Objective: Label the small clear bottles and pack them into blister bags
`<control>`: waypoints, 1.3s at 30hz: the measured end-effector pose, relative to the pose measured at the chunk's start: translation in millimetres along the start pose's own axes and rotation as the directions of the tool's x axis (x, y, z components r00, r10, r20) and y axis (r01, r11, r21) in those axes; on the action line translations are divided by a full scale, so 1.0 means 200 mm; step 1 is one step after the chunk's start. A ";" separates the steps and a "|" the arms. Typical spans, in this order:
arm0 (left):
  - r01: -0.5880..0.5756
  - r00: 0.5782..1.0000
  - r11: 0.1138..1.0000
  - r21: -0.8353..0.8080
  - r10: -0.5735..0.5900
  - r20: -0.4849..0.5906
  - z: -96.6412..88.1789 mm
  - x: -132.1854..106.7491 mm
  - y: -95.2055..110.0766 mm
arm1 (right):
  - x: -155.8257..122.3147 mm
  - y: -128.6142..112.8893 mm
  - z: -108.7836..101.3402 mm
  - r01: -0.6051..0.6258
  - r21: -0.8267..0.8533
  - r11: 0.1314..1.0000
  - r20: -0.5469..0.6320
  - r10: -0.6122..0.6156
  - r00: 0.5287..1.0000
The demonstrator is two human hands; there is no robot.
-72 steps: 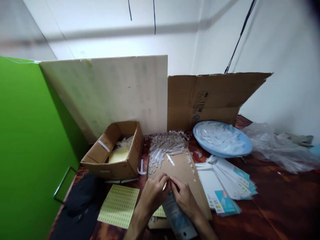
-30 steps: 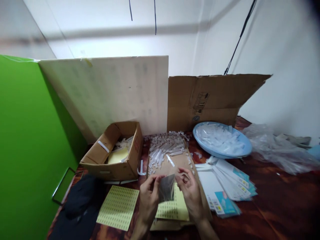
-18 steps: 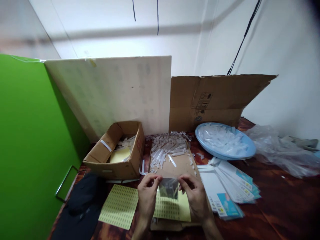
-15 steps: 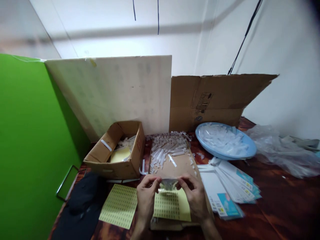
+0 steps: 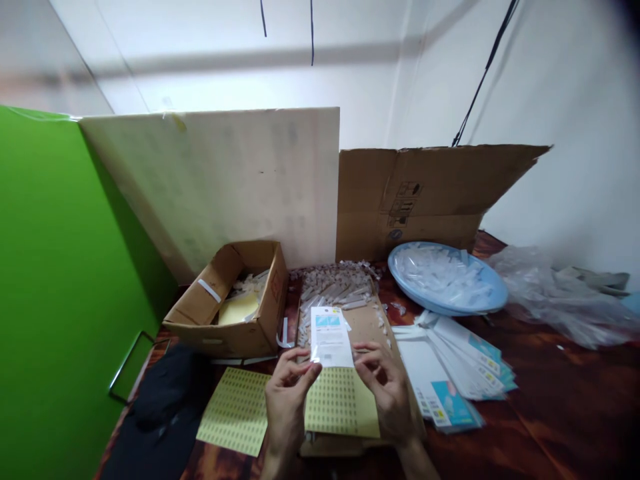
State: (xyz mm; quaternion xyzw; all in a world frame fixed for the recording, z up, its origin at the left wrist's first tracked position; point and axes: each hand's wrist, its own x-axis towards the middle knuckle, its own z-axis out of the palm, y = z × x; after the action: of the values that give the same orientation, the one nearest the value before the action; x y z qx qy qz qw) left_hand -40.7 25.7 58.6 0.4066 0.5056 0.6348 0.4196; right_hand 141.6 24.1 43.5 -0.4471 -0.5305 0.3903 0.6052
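A flat white printed packet (image 5: 330, 337), with blue pictures near its top, stands up between my hands. My left hand (image 5: 290, 397) pinches its lower left corner between thumb and fingers. At the lower right edge, the thumb and index finger of my right hand (image 5: 387, 393) are closed on it. Just below the packet lies a yellow sheet of small printed stickers (image 5: 340, 407) on a cardboard tray (image 5: 357, 333). The far part of this tray carries many small clear and white plastic pieces (image 5: 333, 290), partly hidden behind the packet.
Left stands an open cardboard box (image 5: 225, 337) with scraps, near another sticker sheet (image 5: 235, 407) and a black cloth item (image 5: 163, 400). On the right are fanned packets (image 5: 445, 380), a blue basin (image 5: 485, 307) of clear pieces and a plastic bag (image 5: 550, 293). Cardboard panels (image 5: 435, 193) stand behind.
The packet, seen edge-on and foreshortened before, has tilted up to show its printed face. My hands stay at its lower edge, almost in place. The view has shifted slightly.
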 end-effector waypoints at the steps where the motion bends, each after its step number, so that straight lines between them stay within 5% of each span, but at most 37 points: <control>1: 0.002 1.000 1.000 0.000 -0.002 -0.019 0.00 -0.01 0.01 | 0.00 0.00 0.00 -0.008 0.002 1.000 -0.003 0.008 1.000; 11: -0.028 0.997 1.000 -0.002 0.028 -0.075 -0.01 -0.03 0.01 | -0.06 0.15 0.12 -0.208 0.467 0.859 0.047 0.210 0.977; 15: -0.027 0.999 1.000 0.003 0.027 -0.048 -0.02 -0.04 0.00 | -0.07 0.16 0.13 -0.187 0.447 0.875 0.060 0.180 0.982; 25: 0.179 0.981 0.950 -0.255 -0.193 -0.028 0.00 -0.09 -0.01 | -0.03 0.08 0.12 -0.066 0.353 0.933 0.024 0.061 0.998; 35: 0.199 0.975 0.953 -0.230 -0.217 -0.055 0.00 -0.11 -0.04 | -0.03 0.11 0.11 -0.092 0.262 0.961 -0.070 0.114 0.991; 39: 0.184 0.982 0.964 -0.190 -0.190 -0.015 0.02 -0.12 -0.06 | -0.02 0.13 0.14 -0.166 0.348 0.923 -0.118 0.218 0.969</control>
State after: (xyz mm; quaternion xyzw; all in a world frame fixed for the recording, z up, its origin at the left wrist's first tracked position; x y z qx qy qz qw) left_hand -27.2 6.8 45.1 0.3050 0.4864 0.6438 0.5058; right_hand 113.3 32.4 18.1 -0.4165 -0.3614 0.4964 0.6704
